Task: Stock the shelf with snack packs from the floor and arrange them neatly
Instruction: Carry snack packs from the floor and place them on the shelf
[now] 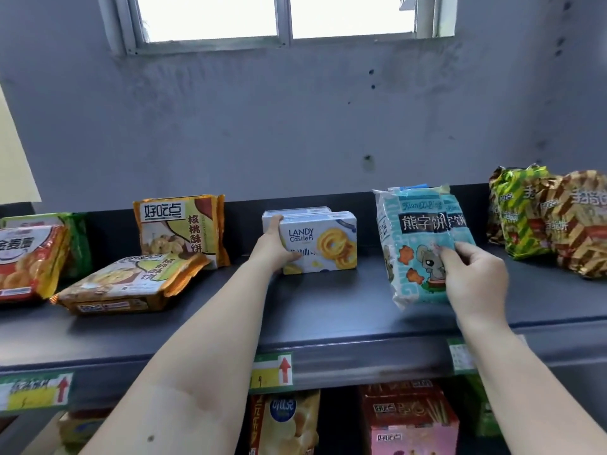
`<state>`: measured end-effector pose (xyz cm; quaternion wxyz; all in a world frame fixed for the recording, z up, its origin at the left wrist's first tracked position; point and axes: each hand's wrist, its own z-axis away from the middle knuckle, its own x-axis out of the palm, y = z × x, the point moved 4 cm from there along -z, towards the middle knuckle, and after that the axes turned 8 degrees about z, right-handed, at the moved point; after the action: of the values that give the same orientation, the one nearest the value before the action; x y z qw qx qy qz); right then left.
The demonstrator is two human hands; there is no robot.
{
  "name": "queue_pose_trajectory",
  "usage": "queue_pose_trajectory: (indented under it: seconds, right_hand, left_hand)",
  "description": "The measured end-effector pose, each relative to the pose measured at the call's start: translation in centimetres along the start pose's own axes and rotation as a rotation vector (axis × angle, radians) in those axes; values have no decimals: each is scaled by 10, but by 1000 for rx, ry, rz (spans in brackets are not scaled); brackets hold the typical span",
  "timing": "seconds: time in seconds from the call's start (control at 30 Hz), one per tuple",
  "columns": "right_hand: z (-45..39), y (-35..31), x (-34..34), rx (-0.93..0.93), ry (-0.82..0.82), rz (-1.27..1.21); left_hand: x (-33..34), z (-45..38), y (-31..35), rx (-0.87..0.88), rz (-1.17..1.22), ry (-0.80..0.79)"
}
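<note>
On the dark top shelf (328, 300) stands a white Landy Castle biscuit box (323, 241), with a second box close behind it. My left hand (274, 247) grips the front box by its left end. To the right, my right hand (469, 274) holds a light-blue bear biscuit bag (417, 247) upright by its lower right part; another bag of the same kind stands just behind it. Two yellow walnut cookie packs sit to the left: one upright (182, 229), one lying flat (131, 285).
A red-and-orange pack (28, 261) with a green one behind it sits at the far left. Green and brown foil bags (545, 218) stand at the far right. Price tags (272, 369) line the shelf edge. The lower shelf holds more snack boxes (410, 418).
</note>
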<state>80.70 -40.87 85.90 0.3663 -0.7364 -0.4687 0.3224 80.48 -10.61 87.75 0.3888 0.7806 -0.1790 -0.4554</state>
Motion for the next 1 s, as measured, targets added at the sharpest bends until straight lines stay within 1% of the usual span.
queue_pose_trajectory:
  seconds: [0.1,0.17,0.2,0.23,0.27,0.3,0.37,0.4,0.43,0.47,0.53,0.63,0.7,0.73,0.8,0.9,0.93,1.0]
  right_hand:
    - [-2,5,-11,8,2,-9]
    - [-6,9,-21,20,4,-17]
    - [-9,11,-27,24,4,-14]
    - [-11,12,-32,24,0,-10]
    - [-14,13,-36,24,-9,-5]
    - [-16,15,-40,23,-22,0]
    - [-19,17,-44,13,-62,10]
    - [-20,19,-45,6,-90,24]
    - [-21,20,-45,1,-122,43]
    - [-22,21,-44,-2,-152,64]
    - [-24,23,-43,-4,-204,95]
    - [-30,25,-43,-19,-292,139]
    - [-32,26,-43,-32,-325,169]
    - [-31,25,-44,-39,-312,185]
    - [-26,20,-47,-93,-220,244]
    - [-5,-1,-45,-311,-42,325]
    - [5,-11,-41,-383,-19,303]
    - [26,-32,-25,-473,-43,228]
  left_hand:
    - [3,7,5,-71,-12,26]
    - [5,18,18,-112,-168,113]
    - [7,26,30,-95,-251,168]
    - [12,37,46,-45,-271,204]
    - [19,49,63,12,-220,193]
    - [30,62,80,50,-107,134]
    - [60,91,109,67,166,-49]
    - [77,105,120,67,242,-129]
    - [93,117,128,87,247,-186]
    - [106,125,134,119,218,-210]
    - [123,132,138,161,154,-162]
    - [129,137,137,136,166,-86]
    - [129,140,137,133,132,-56]
    - [129,141,136,131,104,-47]
    - [125,146,132,111,33,-17]
    - [107,159,124,159,-108,100]
    - [96,166,120,193,-149,154]
    - [68,183,108,249,-188,248]
